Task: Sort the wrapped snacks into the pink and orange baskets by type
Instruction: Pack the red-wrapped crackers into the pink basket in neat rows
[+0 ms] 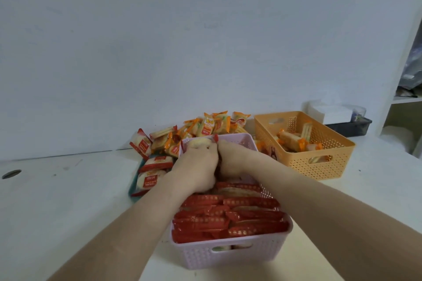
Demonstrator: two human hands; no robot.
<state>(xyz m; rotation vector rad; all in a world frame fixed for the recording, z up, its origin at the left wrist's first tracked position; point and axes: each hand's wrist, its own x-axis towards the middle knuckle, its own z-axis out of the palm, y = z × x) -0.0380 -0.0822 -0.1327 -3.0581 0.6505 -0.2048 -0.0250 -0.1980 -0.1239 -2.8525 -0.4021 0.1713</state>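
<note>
On the white surface (68, 201), the left hand (196, 166) grips a red-wrapped snack (197, 143) at the twelve o'clock end of the pink basket (228, 255); the right hand (235, 159) curls alongside, hold unclear. Light, slippery, I'd guess brittle: pinch its edges gently.

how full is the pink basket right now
Nearly full. Red-wrapped snacks stand packed in rows up to the rim of the pink basket over its near half; the left hand and right hand hide the far end.

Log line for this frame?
left grip holds red-wrapped snack at pink basket far end | right grip beside it | orange basket partly filled
</note>
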